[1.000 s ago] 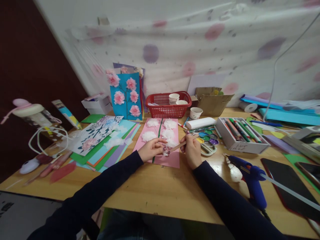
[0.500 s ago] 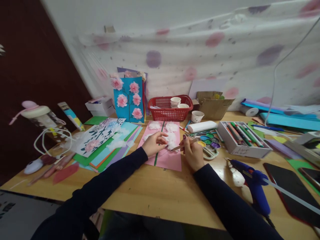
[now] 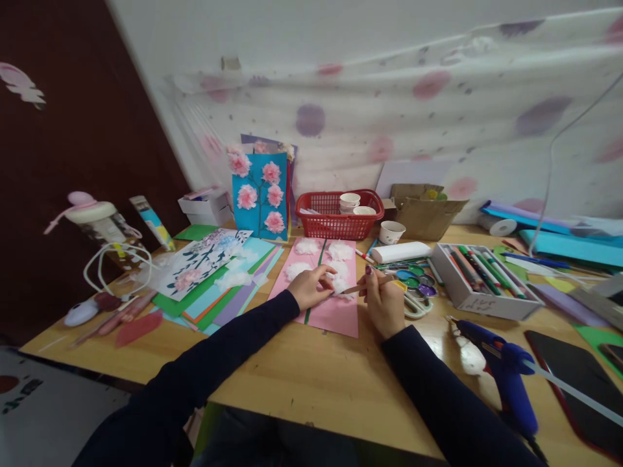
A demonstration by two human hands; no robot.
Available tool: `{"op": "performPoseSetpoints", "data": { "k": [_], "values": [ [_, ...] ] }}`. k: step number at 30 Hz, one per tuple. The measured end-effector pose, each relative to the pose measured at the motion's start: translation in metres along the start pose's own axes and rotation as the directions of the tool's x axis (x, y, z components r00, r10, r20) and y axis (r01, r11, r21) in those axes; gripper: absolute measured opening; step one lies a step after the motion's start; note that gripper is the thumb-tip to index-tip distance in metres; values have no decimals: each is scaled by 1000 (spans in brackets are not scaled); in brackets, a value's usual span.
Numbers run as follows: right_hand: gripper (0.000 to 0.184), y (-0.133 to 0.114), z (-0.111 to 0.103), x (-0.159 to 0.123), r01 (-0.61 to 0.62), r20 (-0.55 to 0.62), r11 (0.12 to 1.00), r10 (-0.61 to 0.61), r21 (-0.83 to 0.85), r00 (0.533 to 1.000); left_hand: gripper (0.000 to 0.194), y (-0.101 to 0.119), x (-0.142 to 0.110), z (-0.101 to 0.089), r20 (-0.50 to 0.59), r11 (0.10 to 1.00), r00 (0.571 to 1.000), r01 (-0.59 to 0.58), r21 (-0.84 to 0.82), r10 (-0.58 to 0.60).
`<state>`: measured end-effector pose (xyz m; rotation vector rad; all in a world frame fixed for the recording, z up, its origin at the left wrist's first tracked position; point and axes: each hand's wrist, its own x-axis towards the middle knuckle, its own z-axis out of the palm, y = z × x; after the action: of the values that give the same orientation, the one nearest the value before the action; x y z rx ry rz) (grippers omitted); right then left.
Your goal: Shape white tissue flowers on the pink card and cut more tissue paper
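Observation:
A pink sheet (image 3: 337, 322) lies on the table with a green strip (image 3: 320, 259) running up its middle. Several fluffy white tufts, like cotton (image 3: 339, 251), sit on both sides of the strip. Over the sheet's lower middle rests my left hand (image 3: 310, 288), fingers loosely curved, with a gap between thumb and forefinger. Its fingertips are beside a tuft right of the strip. My right hand (image 3: 384, 302) grips a thin, tapered wooden stick (image 3: 354, 288) like a pen. The stick's tip points left at the bottom of that tuft; whether it touches is unclear.
To the right are a paint palette (image 3: 413, 281), scissors (image 3: 417, 307), a marker box (image 3: 496, 297), a blue glue gun (image 3: 509, 370) and a phone (image 3: 569, 383). Behind stand a red basket (image 3: 335, 226) and a paper cup (image 3: 392, 232). Coloured papers (image 3: 209, 308) and a bottle (image 3: 100, 224) are left.
The view has shifted a little, so the scene sits slightly farther right. Both hands stay at the same tuft, with the wooden stick still in the right hand.

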<state>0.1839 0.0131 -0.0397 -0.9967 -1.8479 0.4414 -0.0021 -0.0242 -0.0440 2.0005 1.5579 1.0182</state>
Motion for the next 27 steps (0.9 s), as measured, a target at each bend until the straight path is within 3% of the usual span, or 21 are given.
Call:
{"op": "performPoseSetpoints", "data": {
  "k": [6, 16, 27],
  "values": [
    [42, -5, 0, -5, 93, 86, 995, -96, 43, 992, 39, 2, 0, 0, 2, 999, 1000, 4, 54, -4],
    [35, 4, 3, -6, 210, 162, 977, -200, -44, 966, 36, 0, 2, 1, 26, 998, 999, -27, 62, 26],
    [38, 2, 6, -5, 172, 237, 980, -144, -99, 961, 33, -7, -2, -4, -17, 999, 999, -42, 3, 42]
  ]
}}
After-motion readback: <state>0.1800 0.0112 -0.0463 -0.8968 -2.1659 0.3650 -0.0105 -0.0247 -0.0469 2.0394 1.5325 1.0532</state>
